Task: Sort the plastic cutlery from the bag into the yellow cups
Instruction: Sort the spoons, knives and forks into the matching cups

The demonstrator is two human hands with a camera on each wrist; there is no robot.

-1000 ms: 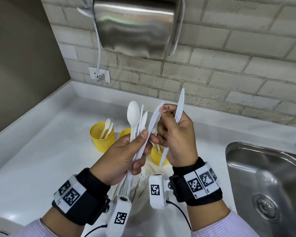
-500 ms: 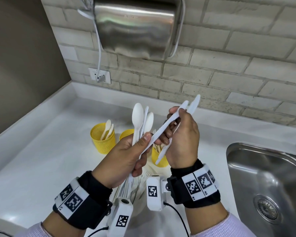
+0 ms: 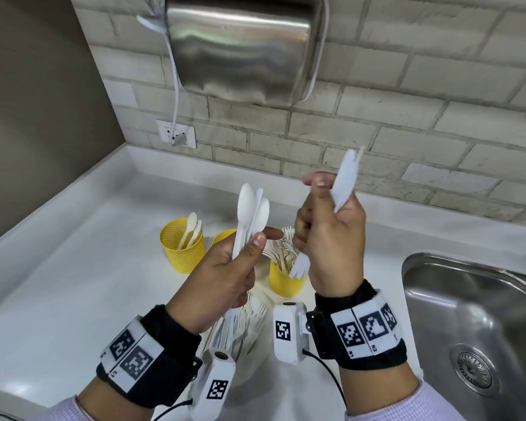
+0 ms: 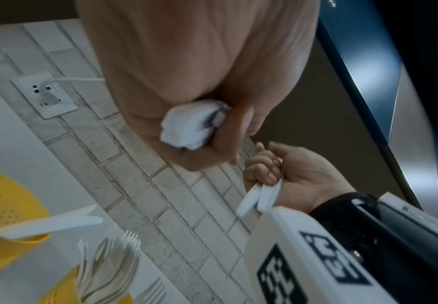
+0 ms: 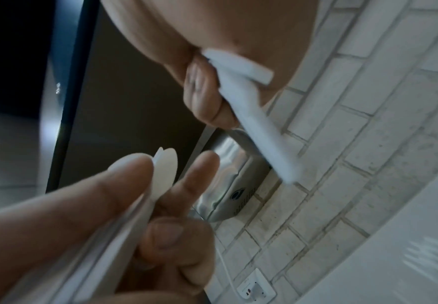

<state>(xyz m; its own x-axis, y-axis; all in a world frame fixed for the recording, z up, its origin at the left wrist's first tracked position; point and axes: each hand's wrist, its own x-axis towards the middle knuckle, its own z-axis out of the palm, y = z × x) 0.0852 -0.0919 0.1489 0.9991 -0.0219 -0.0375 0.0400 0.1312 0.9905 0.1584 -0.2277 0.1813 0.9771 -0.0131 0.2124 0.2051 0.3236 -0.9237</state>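
Note:
My left hand [image 3: 225, 268] grips a bundle of white plastic spoons [image 3: 249, 217] upright by the handles; their ends poke out of the fist [image 4: 192, 125]. My right hand [image 3: 331, 238] holds two white knives [image 3: 345, 180], blades up, handles sticking out below [image 4: 259, 197]. The two hands are apart. Three yellow cups stand behind them: the left cup [image 3: 181, 247] with spoons, the middle cup [image 3: 222, 235] mostly hidden, holding knives [image 4: 51, 222], and the right cup [image 3: 286, 281] full of forks. The bag of cutlery [image 3: 243, 323] lies under my hands.
A steel hand dryer [image 3: 243, 47] hangs on the brick wall, its cord plugged into a socket [image 3: 176, 135]. A steel sink [image 3: 474, 323] lies to the right. The white counter [image 3: 73, 284] runs to a side wall on the left.
My right hand has drawn a second knife out of the left hand's bundle and moved up and to the right. The left hand keeps only the spoons.

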